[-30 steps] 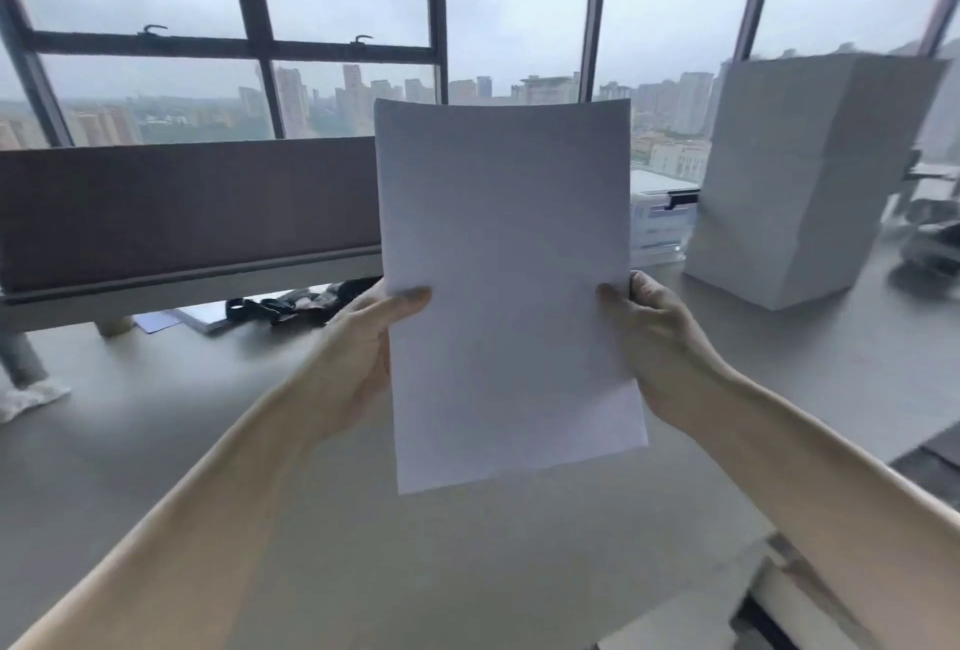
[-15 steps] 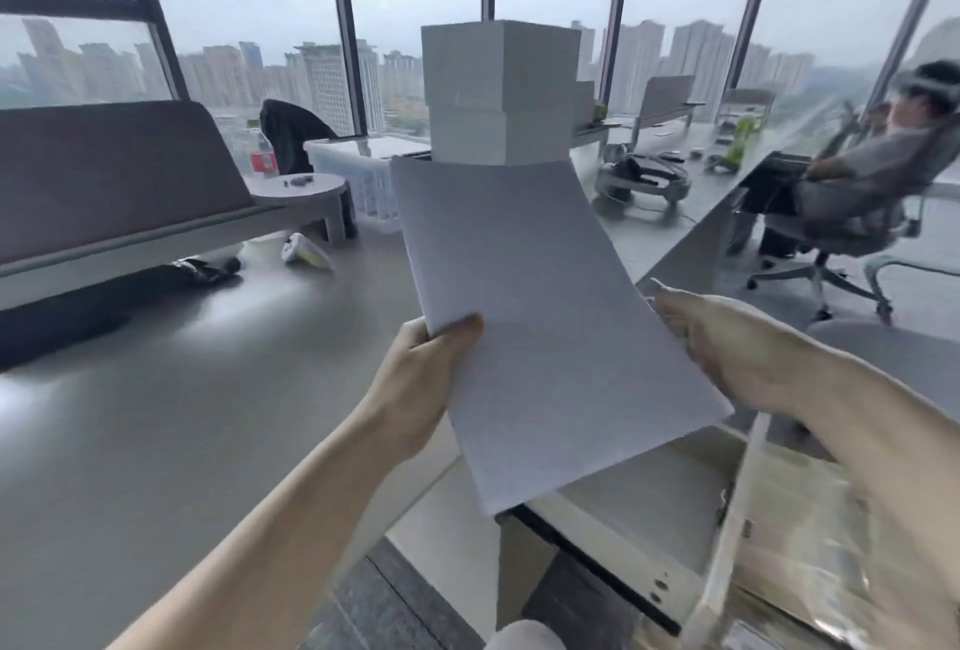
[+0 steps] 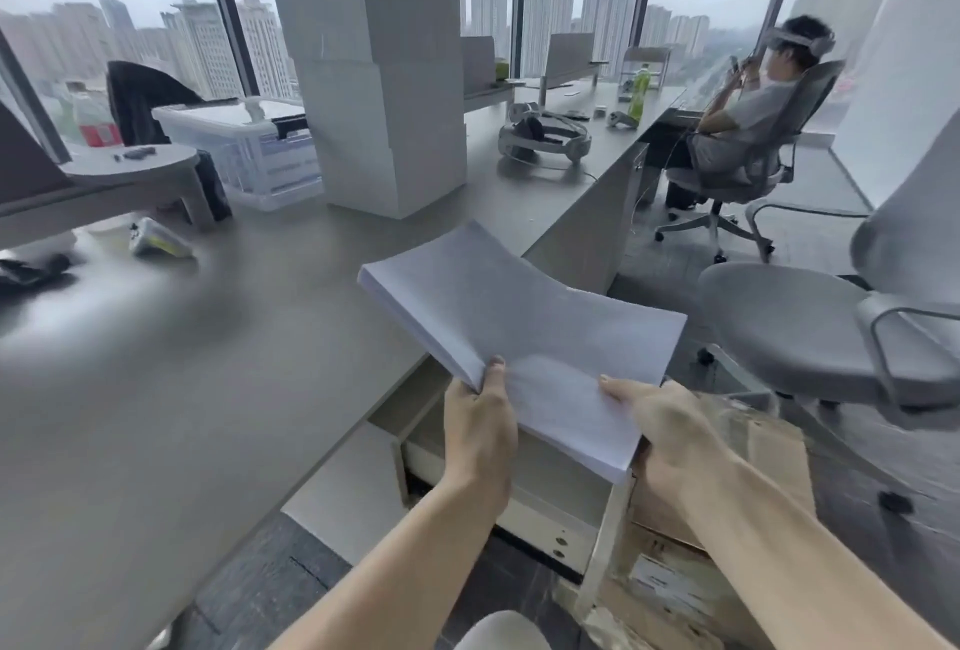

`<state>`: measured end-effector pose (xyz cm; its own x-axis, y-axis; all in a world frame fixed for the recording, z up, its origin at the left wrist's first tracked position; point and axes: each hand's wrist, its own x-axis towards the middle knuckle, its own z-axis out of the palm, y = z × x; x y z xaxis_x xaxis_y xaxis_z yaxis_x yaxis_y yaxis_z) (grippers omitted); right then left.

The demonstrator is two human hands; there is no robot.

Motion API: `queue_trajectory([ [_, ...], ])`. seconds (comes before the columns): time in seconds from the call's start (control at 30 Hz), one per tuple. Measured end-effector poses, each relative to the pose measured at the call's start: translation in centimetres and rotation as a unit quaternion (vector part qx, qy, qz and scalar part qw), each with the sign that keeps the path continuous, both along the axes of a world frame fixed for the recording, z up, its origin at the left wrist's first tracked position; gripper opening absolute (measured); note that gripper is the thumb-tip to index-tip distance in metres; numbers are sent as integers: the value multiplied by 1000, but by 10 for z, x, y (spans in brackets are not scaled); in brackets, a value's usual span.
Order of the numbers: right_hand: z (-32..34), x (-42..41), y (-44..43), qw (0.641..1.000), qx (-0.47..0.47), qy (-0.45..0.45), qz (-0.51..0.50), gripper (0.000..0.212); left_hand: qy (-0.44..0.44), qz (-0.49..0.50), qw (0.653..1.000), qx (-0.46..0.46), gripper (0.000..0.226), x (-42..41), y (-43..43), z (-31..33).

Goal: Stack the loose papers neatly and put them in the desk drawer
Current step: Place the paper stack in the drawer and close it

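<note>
A squared stack of white papers lies nearly flat in the air, sagging in the middle, just off the desk's right edge. My left hand grips its near left corner, thumb on top. My right hand holds the near right edge, thumb on top and fingers hidden underneath. Directly below the stack an open desk drawer sticks out from under the grey desk; its inside is mostly hidden by the papers and my hands.
Tall white boxes and a clear bin stand at the desk's back. A headset lies further right. A grey swivel chair and a cardboard box are right of the drawer. Another person sits beyond.
The stack went from upright in front of me to tilted and now nearly flat, lowered over the open drawer. My view swung right and down.
</note>
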<state>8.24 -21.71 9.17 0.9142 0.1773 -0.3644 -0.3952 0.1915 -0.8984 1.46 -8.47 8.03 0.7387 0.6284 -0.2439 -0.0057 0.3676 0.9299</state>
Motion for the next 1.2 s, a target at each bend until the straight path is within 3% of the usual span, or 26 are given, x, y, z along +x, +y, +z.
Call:
queue_trajectory([
  [0.07,-8,7,-16,998,-55,-4,-23,40,15,-33,999,-34,20,7,-15,-13],
  [0.17,-15,11,-44,993,-107,1,-40,19,31,-68,989,-130,22,12,-27,-30],
  [0.27,-27,19,-73,983,-171,21,-66,40,37,-45,986,-158,28,12,-15,-49],
  [0.3,-30,22,-78,979,-188,24,-69,46,65,-32,992,-102,32,11,-7,-56],
  [0.37,-37,31,-82,974,-213,24,-68,48,141,-24,983,118,48,6,14,-66],
  [0.43,-41,39,-76,972,-224,29,-66,42,170,-41,917,358,59,5,37,-73],
  [0.5,-45,47,-64,970,-236,25,-48,30,205,-101,831,506,64,8,58,-78],
  [0.6,-55,58,-34,971,-236,27,-16,29,310,-157,769,537,71,19,82,-81],
  [0.7,-69,70,-2,973,-228,30,2,37,356,-159,737,552,72,26,92,-88],
  [1.2,-165,96,85,971,-219,93,35,32,323,-109,692,636,69,22,100,-123],
])
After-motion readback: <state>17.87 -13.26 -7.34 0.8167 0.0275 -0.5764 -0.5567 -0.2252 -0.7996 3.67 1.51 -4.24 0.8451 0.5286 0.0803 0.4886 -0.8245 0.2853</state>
